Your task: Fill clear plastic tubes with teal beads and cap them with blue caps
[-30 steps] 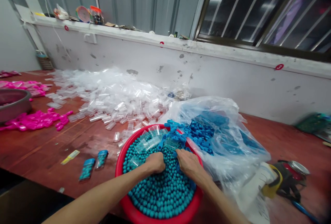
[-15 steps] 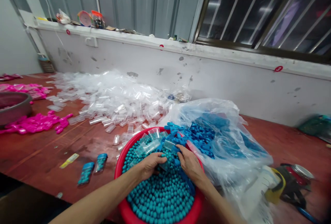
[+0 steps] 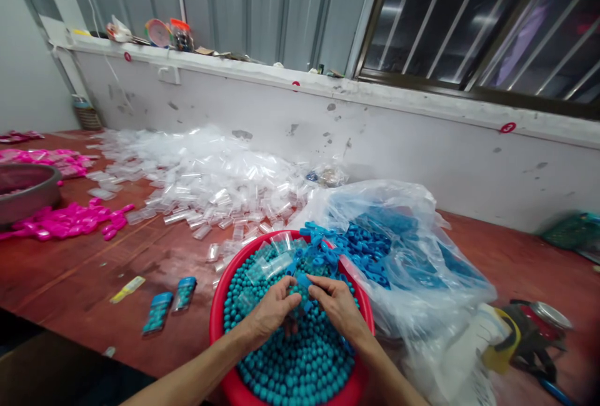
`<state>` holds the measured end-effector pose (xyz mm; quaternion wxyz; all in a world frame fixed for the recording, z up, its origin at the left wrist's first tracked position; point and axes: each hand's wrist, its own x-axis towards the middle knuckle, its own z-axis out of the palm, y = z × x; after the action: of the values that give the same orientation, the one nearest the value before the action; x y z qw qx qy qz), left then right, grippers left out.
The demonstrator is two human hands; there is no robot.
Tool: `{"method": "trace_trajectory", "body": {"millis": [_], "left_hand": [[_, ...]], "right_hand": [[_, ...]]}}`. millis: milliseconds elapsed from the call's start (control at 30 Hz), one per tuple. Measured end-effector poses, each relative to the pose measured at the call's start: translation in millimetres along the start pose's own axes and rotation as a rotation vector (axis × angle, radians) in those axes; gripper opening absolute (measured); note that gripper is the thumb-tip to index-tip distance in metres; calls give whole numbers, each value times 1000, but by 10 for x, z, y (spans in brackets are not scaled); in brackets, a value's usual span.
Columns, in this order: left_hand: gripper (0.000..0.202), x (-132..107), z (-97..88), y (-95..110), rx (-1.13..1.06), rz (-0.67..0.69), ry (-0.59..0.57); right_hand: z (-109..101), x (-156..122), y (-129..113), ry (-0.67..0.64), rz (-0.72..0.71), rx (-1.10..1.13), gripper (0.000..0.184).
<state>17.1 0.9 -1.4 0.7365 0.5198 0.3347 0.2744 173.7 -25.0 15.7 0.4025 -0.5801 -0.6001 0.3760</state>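
Note:
Over a red basin (image 3: 216, 315) of teal beads (image 3: 290, 375), my left hand (image 3: 269, 312) is closed around a small clear plastic container (image 3: 297, 297) with teal beads in it. My right hand (image 3: 341, 307) pinches a blue cap (image 3: 304, 281) at the container's top; whether it is seated is hidden by the fingers. Empty clear containers (image 3: 272, 267) lie on the beads at the basin's far side. More blue caps (image 3: 365, 243) spill from a clear plastic bag (image 3: 422, 275) to the right, some over the rim. Two filled, blue-capped containers (image 3: 158, 312) lie left of the basin.
Clear containers (image 3: 201, 175) are heaped along the wall. Pink pieces (image 3: 75, 220) and a grey basin (image 3: 32, 197) are at the far left. A yellow strip (image 3: 127, 289) lies near the table's front edge. Dark straps with a red-and-silver item (image 3: 546, 318) rest at right.
My right hand has brought a blue cap from the basin's right side to the container in my left hand. The hands are now close together.

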Motion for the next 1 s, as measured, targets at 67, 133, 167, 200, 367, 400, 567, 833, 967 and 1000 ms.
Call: {"method": "trace_trajectory", "body": {"millis": [67,133,167,200,367,400,567,833,967,1000], "left_hand": [[42,-18,6,-28,-33,24,3],[50,-36,8,-49,-77,23,-3],[54,-46,10,-51,-92,19,-1],[57,-58,13,-46,-95,14,5],[64,-131,56,37,9,18,94],[62,-146,70,52,26,22,107],[57,-185,104,63,21,25,118],[57,-215,37,12,81,43,103],[66,-243,41,36,4,-14,30],[66,-247,46,42,7,-12,37]], "right_hand": [[1,-9,-10,-23,-40,6,28],[-3,-24,-33,-67,-80,3,27],[-3,-33,-46,-84,-80,5,27],[-2,-43,-60,-94,-68,8,27],[5,-109,-163,-66,-117,-33,27],[-1,-122,-186,-86,-153,-42,27],[-29,-139,-209,-174,-170,-39,28],[27,-224,-197,-92,-195,-83,26],[58,-254,-155,-107,-32,66,28],[69,-259,-145,-93,-6,85,29]]}}
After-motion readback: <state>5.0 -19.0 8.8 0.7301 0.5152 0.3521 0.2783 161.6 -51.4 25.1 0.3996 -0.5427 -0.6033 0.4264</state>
